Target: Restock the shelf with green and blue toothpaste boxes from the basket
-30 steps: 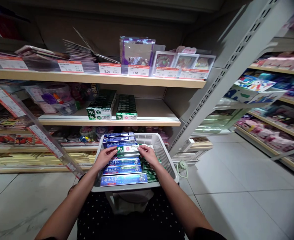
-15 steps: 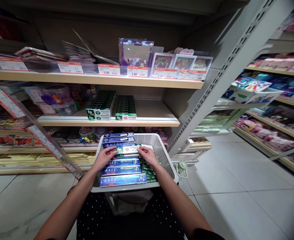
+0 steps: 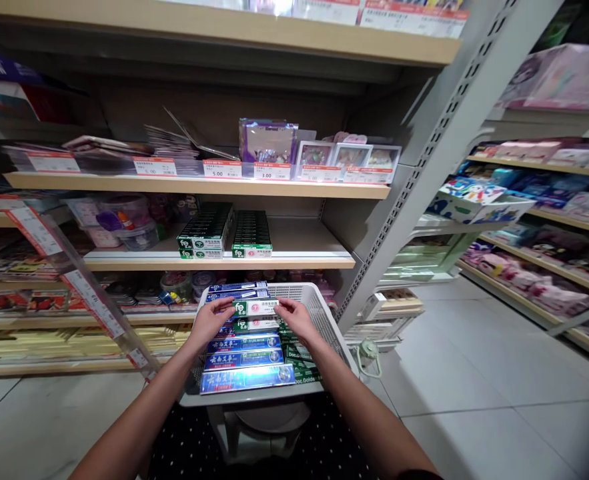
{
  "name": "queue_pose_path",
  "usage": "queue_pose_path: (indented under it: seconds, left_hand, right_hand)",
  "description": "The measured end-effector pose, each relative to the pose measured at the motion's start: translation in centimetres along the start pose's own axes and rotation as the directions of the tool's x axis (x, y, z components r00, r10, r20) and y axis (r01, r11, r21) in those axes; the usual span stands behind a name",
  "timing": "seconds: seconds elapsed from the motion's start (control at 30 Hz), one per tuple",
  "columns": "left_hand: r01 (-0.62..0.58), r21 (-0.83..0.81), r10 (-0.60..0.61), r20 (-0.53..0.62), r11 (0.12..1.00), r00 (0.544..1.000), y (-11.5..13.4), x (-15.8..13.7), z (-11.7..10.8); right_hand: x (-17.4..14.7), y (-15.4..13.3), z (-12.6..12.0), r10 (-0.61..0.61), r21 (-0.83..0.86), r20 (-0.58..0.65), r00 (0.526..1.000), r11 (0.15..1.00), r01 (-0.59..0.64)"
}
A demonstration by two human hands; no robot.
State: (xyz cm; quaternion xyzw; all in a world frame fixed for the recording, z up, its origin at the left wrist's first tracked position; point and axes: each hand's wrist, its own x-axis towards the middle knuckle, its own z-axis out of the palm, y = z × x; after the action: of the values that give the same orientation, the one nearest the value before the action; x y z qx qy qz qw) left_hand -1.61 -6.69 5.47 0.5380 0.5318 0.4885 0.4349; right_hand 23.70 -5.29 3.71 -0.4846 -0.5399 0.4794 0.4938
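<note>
My left hand (image 3: 213, 323) grips the left end of a green-and-white toothpaste box (image 3: 255, 307), and my right hand (image 3: 297, 320) pinches its right end. The box is level, over a light grey plastic basket (image 3: 330, 328). Just below it shows another green-and-white toothpaste box (image 3: 259, 325). Blue toothpaste boxes (image 3: 247, 379) lie in rows down the basket's left and middle. Several dark green boxes (image 3: 300, 355) lie loosely at its right, partly hidden by my right hand and forearm. The basket rests on a grey stool (image 3: 274, 420).
Ahead, a shelf (image 3: 304, 263) bears two rows of green toothpaste boxes (image 3: 251, 233), with plastic tubs (image 3: 129, 227) to their left. Above is a shelf edge with price tags (image 3: 271, 171). A slotted metal upright (image 3: 404, 180) rises at right. A green bottle (image 3: 368, 357) stands on the floor.
The view has tilted up, so the shelves sit lower and an upper shelf shows. The held box is raised slightly off the one under it, whose front now shows more.
</note>
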Motion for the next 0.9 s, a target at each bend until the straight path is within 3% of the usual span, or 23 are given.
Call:
queue_pose_path:
  seconds: [0.07,0.17,0.3,0.4,0.5,0.67,0.9]
  left_hand:
    - [-0.119,0.072,0.123,-0.053,0.990,0.991,2.0,1.3,0.2]
    - [-0.280,0.177,0.306,-0.143,0.944,0.941,5.5,3.9,0.6]
    - [-0.359,0.291,0.435,-0.262,0.887,0.862,9.3,7.9,1.4]
    - [-0.353,0.377,0.474,-0.301,0.856,0.828,10.1,10.5,1.8]
    - [-0.334,0.498,0.502,-0.251,0.800,0.828,9.5,12.3,2.0]
    - [-0.283,0.691,0.538,-0.179,0.665,0.824,9.0,13.3,2.1]
    - [-0.166,0.782,0.492,-0.197,0.600,0.848,9.9,14.3,3.1]
  right_hand:
    - [1.5,-1.7,0.3,-0.084,-0.041,-0.051,0.995,0.996,0.082]
    - [4.8,-4.8,0.9,-0.241,-0.119,-0.153,0.958,0.967,0.224]
    - [9.4,-8.4,1.7,-0.404,-0.204,-0.224,0.887,0.909,0.363]
    - [11.9,-9.6,2.2,-0.481,-0.289,-0.230,0.846,0.864,0.413]
    - [13.3,-9.4,2.8,-0.495,-0.355,-0.228,0.839,0.844,0.402]
    - [14.8,-8.6,3.3,-0.505,-0.425,-0.232,0.831,0.821,0.381]
    - [16.6,-8.4,3.4,-0.486,-0.546,-0.255,0.836,0.786,0.291]
